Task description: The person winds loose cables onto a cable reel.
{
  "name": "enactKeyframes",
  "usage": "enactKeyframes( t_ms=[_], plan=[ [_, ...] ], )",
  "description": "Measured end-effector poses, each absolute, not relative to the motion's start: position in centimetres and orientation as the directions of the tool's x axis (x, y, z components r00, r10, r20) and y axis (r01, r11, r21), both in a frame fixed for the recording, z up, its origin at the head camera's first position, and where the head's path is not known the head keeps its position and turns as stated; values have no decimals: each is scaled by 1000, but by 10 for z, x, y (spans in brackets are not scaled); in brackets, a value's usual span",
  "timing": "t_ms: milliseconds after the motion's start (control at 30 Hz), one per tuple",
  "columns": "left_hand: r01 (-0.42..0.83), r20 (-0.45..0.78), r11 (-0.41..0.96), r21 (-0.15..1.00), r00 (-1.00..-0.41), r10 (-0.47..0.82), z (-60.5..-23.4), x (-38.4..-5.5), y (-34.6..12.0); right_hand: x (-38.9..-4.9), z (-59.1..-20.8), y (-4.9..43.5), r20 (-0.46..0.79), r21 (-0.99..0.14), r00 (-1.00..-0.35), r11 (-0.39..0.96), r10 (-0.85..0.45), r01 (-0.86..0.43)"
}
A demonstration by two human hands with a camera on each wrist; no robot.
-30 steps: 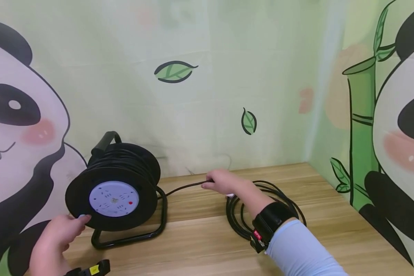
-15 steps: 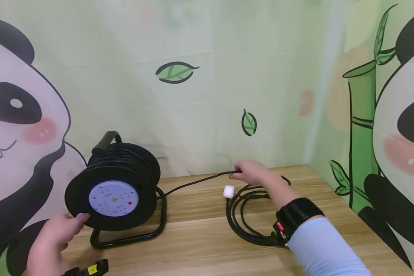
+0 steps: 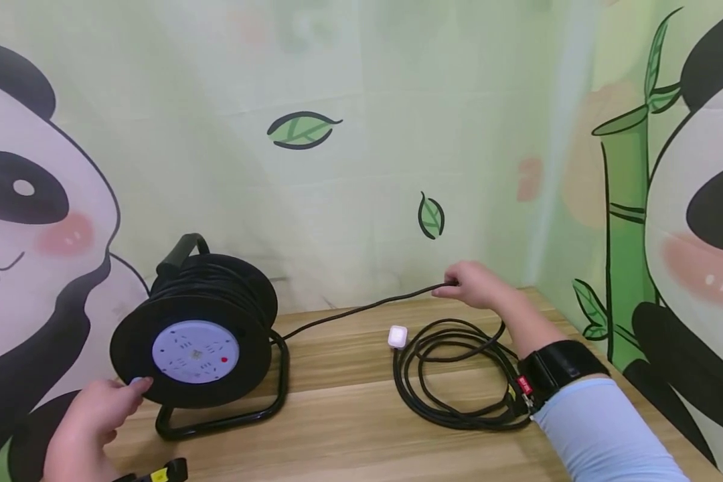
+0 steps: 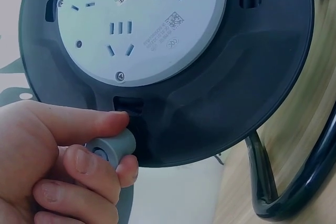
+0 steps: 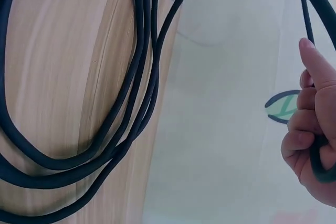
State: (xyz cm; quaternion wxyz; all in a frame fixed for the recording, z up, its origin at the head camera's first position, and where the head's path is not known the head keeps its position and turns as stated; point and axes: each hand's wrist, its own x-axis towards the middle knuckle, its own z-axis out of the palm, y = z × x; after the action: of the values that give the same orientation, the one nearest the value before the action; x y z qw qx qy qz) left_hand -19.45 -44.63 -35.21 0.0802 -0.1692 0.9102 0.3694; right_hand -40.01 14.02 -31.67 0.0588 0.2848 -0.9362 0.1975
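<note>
A black cable reel (image 3: 131, 348) with a white socket panel (image 3: 195, 351) stands at the left of the table in the head view. My left hand (image 3: 93, 418) is at its lower rim; in the left wrist view, thumb and fingers hold the round grey crank knob (image 4: 123, 142) on the reel's face. From the reel a black power cable (image 3: 367, 307) rises to the right, where my right hand (image 3: 476, 284) grips it above the table. Under that hand lies a loose cable coil (image 3: 446, 416), with a white plug (image 3: 397, 337) at its left. The right wrist view shows fingers curled around the cable (image 5: 324, 174).
The reel rests on a black tubular frame (image 3: 229, 420) and has a handle (image 3: 177, 254) on top. Close behind the wooden table (image 3: 337, 428) hangs a green backdrop (image 3: 349, 161) with printed leaves. A printed panda wall (image 3: 626, 254) bounds the right side.
My right hand has moved right and slightly up with the cable, so a longer stretch now spans from the reel. The coil and white plug are uncovered. My left hand stays on the knob.
</note>
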Motion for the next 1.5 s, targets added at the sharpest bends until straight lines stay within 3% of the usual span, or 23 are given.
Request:
enactKeyframes(
  t_ms=[200,567,1067,1500],
  plan=[
    [-356,-229,695,625,-935,-272,-352,-199,-449,-401,-318,153,194,-338,-849,779,-491,-528],
    [-348,-197,688,637,-936,-291,-357,-196,-447,-401,-314,166,198,-183,-886,873,-418,-453],
    [-375,-232,662,649,-926,-297,-357,-199,-449,-402,-319,168,220,-223,-873,849,-435,-479],
    [-398,-185,647,651,-909,-373,-350,-196,-446,-394,-321,155,271,-209,-843,827,-464,-522]
  ],
)
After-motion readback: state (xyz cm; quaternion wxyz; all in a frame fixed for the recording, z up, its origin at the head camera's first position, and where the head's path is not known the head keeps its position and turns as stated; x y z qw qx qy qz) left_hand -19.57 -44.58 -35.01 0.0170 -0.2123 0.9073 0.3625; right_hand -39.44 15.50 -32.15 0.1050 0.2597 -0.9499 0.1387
